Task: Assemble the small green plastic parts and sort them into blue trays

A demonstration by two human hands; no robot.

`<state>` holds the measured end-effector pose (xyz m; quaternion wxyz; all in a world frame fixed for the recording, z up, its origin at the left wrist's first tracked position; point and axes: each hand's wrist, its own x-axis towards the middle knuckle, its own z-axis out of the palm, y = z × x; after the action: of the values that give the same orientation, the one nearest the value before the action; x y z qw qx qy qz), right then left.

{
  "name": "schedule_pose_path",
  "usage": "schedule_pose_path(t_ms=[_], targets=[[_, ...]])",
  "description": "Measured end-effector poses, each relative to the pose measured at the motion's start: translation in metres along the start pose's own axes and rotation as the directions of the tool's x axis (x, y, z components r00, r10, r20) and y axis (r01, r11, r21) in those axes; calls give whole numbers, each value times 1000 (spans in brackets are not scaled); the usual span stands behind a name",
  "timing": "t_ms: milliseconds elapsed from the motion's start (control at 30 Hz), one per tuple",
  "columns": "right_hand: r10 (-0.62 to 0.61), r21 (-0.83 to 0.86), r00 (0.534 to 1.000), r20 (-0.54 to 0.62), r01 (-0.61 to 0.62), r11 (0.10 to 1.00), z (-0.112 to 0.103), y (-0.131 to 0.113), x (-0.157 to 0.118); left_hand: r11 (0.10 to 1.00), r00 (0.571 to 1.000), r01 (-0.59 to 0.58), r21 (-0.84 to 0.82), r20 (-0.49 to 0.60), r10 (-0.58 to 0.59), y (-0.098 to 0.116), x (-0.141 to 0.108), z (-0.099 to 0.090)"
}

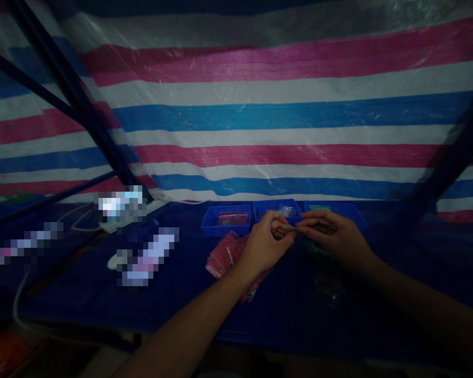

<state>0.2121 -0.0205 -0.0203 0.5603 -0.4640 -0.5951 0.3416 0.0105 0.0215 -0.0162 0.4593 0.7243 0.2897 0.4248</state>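
My left hand (268, 237) and my right hand (331, 231) meet above the dark blue table, fingertips pinched close together. Between them is something small and thin, too dark to make out. Below and left of my left hand lies a pile of red plastic bags (224, 256). Under my right hand there is a dark green heap (317, 251), partly hidden. Behind the hands stand a left blue tray (208, 229) with a purple-red packet (233, 218), a middle blue tray (260, 205) with clear pieces, and a right blue tray (357, 214) with green contents.
A white rounded object (118, 260) lies at the left beside blurred-out items. A white cable (18, 294) hangs over the left side. Dark blue metal posts (98, 142) frame the table, and a striped plastic sheet (260, 115) closes off the back.
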Motion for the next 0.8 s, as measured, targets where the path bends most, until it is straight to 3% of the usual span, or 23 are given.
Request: schedule_pose_path(t_ms=[267, 533, 700, 800], targets=[[128, 60, 991, 37, -130, 990, 1, 2, 1, 999, 996, -36, -37, -83, 33, 0, 0, -3], [127, 89, 980, 151, -142, 986, 0, 7, 1, 985, 998, -41, -167, -45, 33, 7, -1, -1], [28, 66, 999, -39, -25, 998, -17, 5, 12, 977, 991, -93, -191, -116, 71, 10, 1, -3], [-28, 27, 979, -202, 34, 999, -31, 2, 21, 986, 986, -88, -143, -153, 65, 6, 3, -5]])
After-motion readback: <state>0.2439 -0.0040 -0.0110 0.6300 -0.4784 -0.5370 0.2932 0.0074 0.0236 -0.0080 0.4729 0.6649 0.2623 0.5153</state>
